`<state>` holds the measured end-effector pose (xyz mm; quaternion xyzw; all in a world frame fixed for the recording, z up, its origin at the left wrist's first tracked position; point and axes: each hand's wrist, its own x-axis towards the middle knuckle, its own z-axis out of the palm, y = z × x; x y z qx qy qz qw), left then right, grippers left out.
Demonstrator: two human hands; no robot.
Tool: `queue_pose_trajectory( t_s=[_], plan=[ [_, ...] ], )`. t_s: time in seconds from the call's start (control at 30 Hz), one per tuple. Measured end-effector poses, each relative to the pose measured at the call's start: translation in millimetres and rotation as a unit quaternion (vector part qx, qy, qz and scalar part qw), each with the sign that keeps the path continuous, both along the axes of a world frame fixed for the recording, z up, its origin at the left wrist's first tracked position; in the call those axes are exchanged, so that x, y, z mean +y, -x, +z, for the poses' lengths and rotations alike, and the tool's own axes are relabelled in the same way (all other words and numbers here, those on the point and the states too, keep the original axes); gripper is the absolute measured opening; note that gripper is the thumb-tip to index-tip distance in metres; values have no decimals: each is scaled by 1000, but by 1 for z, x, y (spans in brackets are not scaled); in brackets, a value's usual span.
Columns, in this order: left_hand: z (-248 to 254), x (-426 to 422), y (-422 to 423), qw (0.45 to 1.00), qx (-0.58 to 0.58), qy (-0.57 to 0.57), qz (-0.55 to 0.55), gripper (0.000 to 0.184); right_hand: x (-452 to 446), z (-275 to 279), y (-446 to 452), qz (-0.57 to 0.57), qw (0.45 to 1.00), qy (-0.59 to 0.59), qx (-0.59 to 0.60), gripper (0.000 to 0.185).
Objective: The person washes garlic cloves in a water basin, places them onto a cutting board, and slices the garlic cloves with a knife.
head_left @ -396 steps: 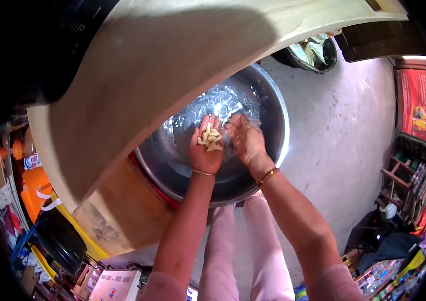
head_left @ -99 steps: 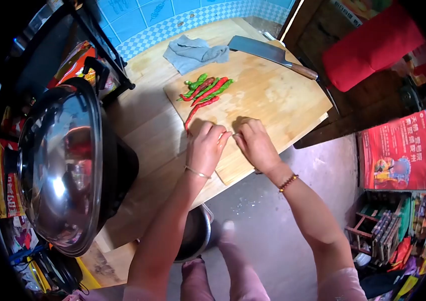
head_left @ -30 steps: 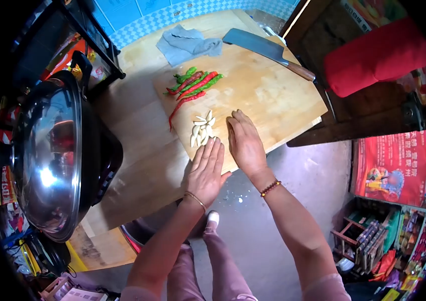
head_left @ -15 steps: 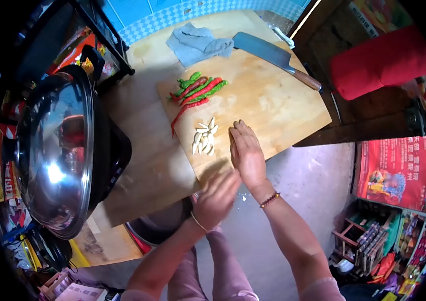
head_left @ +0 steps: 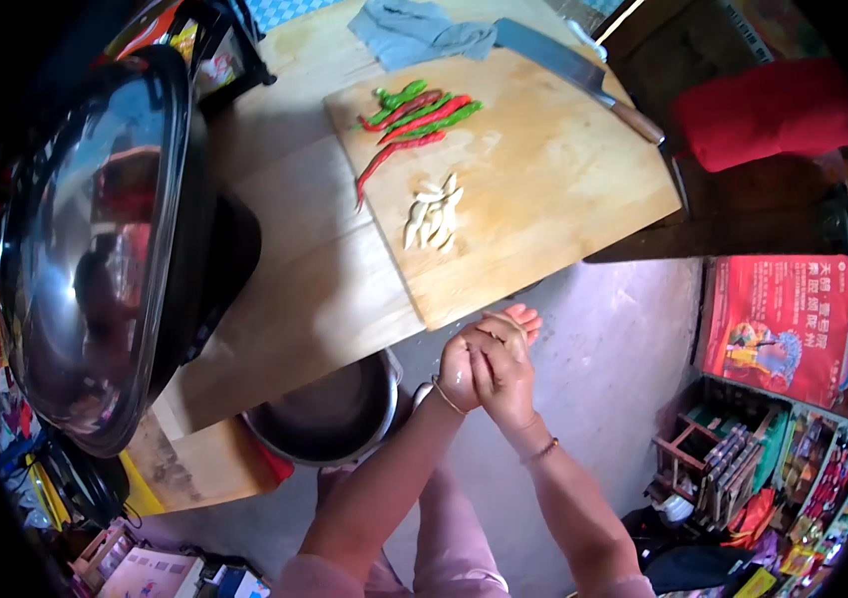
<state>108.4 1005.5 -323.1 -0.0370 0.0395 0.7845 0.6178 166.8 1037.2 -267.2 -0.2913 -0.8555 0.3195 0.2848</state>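
Observation:
Below the front edge of the cutting board, my two hands are pressed together over the floor. My right hand is closed around my left hand, whose fingertips stick out beyond it. Several peeled garlic cloves lie in a small pile near the board's left front edge. Behind them are red and green chili peppers. A cleaver with a wooden handle rests across the back right of the board, beside a grey-blue cloth.
A large lidded pot stands on the left of the table. Under the table's front edge is a metal basin on the floor. A red cloth item is at the right, above a red poster and a wooden rack.
Both hands have left the cutting board and come together in front of it. Earlier, the fingers worked at the board's front edge; the garlic then lay loose on it. The view has shifted downward.

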Motion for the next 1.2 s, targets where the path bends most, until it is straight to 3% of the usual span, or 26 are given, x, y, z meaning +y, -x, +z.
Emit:
queue_pose_trajectory(
  t_s=[0.13,0.17,0.3,0.33,0.37,0.4,0.47,0.53,0.6,0.67,0.7,0.73,0.77,0.93,1.0,1.07,1.13,1.17,1.2],
  plan=[
    [-21,-95,-5,996,-59,48,42,42,-81,-37,3,41,994,103,4,19],
    [-30,-127,-1,994,-75,59,59,41,-110,-46,4,63,978,196,-32,22],
    [-98,-253,39,981,-107,115,113,39,-206,-98,37,167,944,284,28,32],
    [-119,-276,56,976,-99,160,106,38,-213,-110,48,153,949,270,51,31],
    [-141,-300,72,970,-90,204,98,36,-230,-142,57,47,963,263,22,33],
    [-157,-321,81,950,-78,289,91,33,-236,-180,61,-11,986,167,7,35],
    [-169,-327,96,934,-41,343,93,29,-241,-239,72,-178,974,119,-78,40],
    [-197,-330,105,917,-30,390,80,29,-257,-278,77,-345,882,319,-27,28],
    [-231,-336,113,917,-23,392,66,30,-275,-298,80,-258,787,558,57,20],
    [-253,-338,111,919,-18,390,50,30,-294,-282,79,-174,662,701,198,12],
    [-254,-334,111,942,-18,335,17,31,-307,-288,81,-152,799,564,142,15],
    [-260,-336,110,960,-19,280,-15,31,-298,-271,82,-86,931,352,29,21],
    [-267,-342,111,977,-70,190,-72,36,-289,-264,89,-81,951,298,5,24],
    [-248,-318,105,978,-57,196,-42,40,-309,-272,112,-108,977,165,-77,37],
    [-248,-318,114,976,-7,218,-21,41,-319,-266,110,-33,974,222,-23,42],
    [-240,-319,104,963,3,269,-23,41,-299,-274,111,-29,971,238,0,42],
    [-237,-319,102,956,9,291,-25,42,-282,-269,115,-76,878,466,-78,45],
    [-244,-321,110,964,19,266,-11,42,-293,-278,116,-69,950,292,-82,45],
    [-253,-323,119,968,31,251,-2,43,-303,-277,118,-65,951,291,-83,45]
  ],
)
